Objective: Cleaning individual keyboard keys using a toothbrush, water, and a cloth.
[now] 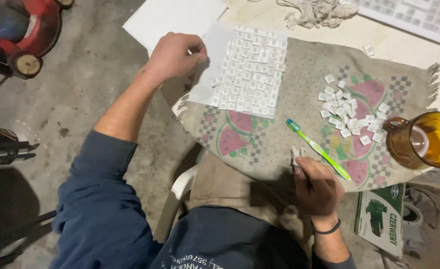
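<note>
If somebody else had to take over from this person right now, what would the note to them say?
Left hand: pinching the edge of the white sheet, fingers closed on it.
Right hand: closed on a small white piece, near the green toothbrush.
Done: many white keycaps sit in rows on the sheet.
Left: a loose pile of keycaps lies on the watermelon cloth, beside the amber jug.

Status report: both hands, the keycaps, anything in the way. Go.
Left hand pinching the sheet edge beside the keycap rows. Right hand closed on a small pale piece. Toothbrush and loose keycaps alongside.
</note>
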